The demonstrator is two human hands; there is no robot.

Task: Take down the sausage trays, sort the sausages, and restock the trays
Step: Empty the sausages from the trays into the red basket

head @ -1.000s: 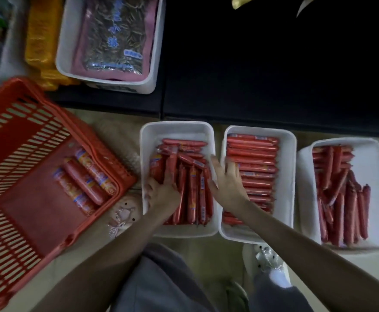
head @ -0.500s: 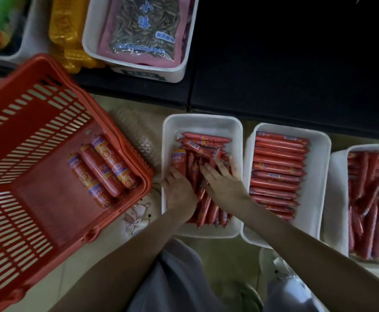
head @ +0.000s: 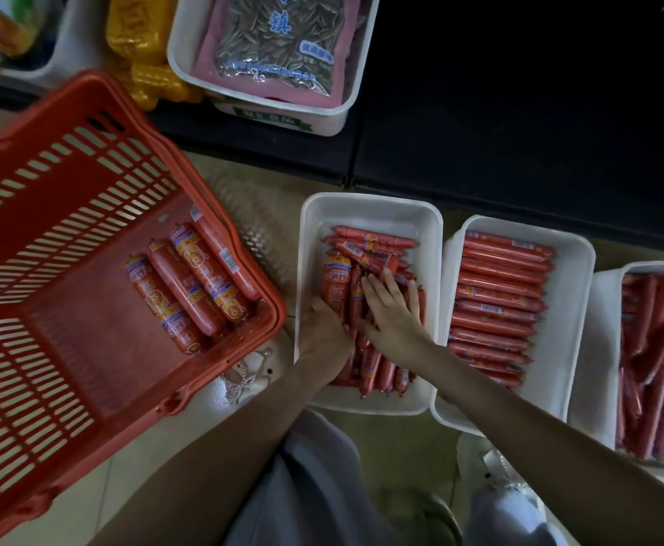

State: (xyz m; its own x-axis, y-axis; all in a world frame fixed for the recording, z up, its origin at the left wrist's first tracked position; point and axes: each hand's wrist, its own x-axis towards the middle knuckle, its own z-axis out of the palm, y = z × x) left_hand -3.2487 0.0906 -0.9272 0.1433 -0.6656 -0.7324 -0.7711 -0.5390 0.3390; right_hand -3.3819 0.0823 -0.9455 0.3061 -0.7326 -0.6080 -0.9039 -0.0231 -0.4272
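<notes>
Head view: both hands in the leftmost tray [head: 369, 204] of sausages [head: 373, 246] on the floor.
Fingers [head: 377, 287] of the right hand [head: 395, 313] lie straight and spread, flat on the pile, holding nothing; left hand [head: 322, 333] fingers are buried among the sausages, grip not discernible. Middle tray [head: 574, 277] sits just beside on the right; red basket [head: 86, 317] stands left.

Three white plastic trays side by side on the floor, left tray [head: 369, 208] heaped with jumbled thin sausages [head: 377, 246] in red wrappers, middle tray [head: 574, 277] stacked with neat crosswise sausages [head: 495, 301], right tray [head: 602, 348] holding loose lengthwise sausages [head: 653, 368], partly cropped.
</notes>
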